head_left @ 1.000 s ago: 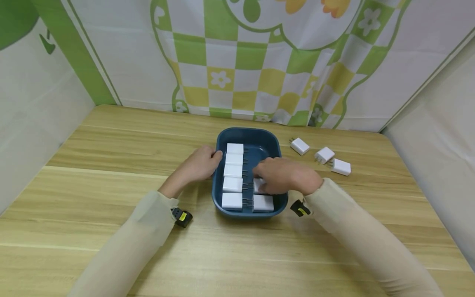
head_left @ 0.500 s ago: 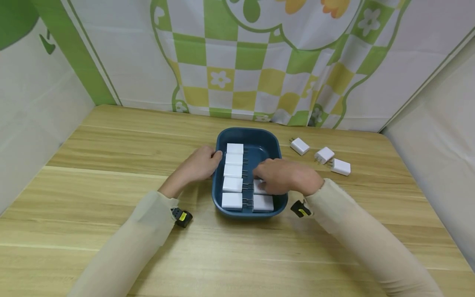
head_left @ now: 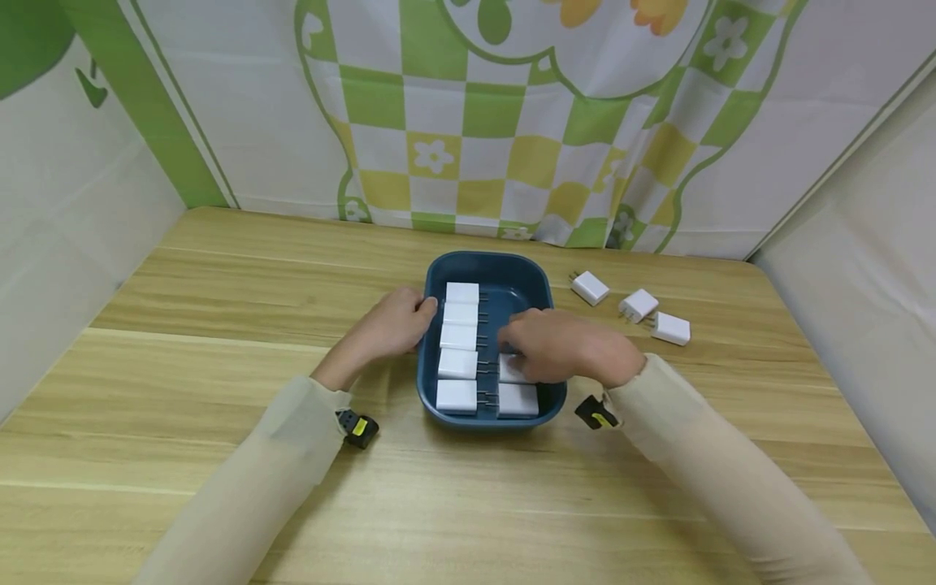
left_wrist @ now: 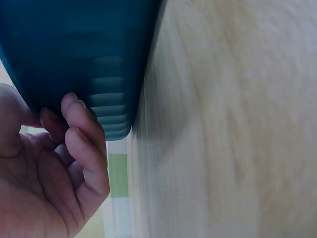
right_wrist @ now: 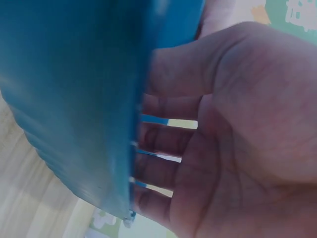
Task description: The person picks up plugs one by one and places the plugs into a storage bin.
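Observation:
A dark blue plastic bin [head_left: 488, 422] stands on the table in the head view. Down its left side runs a column of several white plug chargers [head_left: 457, 396], prongs pointing right. My left hand [head_left: 400, 322] grips the bin's left rim; the left wrist view shows curled fingers [left_wrist: 84, 148] against the ribbed outer wall. Over the right rim reaches my right hand [head_left: 552, 345], its fingers down inside, pinching a charger [head_left: 512, 369] that it partly covers. In front of that one lies another charger [head_left: 517, 400], prongs pointing left. The bin's wall hides the right fingertips in the right wrist view.
Three loose chargers lie on the table right of the bin: one nearer the back [head_left: 589, 288], a middle one [head_left: 639, 305] and one farthest right [head_left: 670, 328]. A checkered curtain [head_left: 497, 114] hangs along the table's back edge.
My right wrist has shifted very slightly to the right, its fingers staying at the same charger. The left hand, bin and loose chargers keep their places.

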`<state>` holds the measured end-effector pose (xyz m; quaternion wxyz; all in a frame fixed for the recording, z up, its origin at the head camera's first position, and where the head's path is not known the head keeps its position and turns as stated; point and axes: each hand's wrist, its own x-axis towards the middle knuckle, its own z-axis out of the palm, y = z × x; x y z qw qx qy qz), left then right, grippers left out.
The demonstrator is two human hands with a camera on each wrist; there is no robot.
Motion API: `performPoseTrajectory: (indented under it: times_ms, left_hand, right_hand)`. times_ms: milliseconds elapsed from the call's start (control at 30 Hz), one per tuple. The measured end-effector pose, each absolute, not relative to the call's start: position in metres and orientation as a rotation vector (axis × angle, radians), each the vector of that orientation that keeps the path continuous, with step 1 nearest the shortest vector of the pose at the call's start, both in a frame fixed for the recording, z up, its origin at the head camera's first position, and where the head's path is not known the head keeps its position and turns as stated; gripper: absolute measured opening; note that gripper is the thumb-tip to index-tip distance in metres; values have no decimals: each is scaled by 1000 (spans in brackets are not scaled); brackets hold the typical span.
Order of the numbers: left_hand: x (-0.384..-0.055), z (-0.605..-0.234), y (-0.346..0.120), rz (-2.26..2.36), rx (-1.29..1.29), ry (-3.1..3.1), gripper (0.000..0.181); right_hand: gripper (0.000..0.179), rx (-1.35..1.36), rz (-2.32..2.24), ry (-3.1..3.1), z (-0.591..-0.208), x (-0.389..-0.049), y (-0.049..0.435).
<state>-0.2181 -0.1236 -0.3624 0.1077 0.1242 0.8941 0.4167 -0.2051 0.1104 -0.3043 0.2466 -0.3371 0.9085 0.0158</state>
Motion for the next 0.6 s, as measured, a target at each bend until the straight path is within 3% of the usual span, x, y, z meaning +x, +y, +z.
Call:
performPoseTrajectory:
  times_ms: [600]
  left_hand:
    - [-219,-362,-124,1221,377,2639,46]
  right_hand:
    - [30,-1063,-380,2614,-298,-193,138]
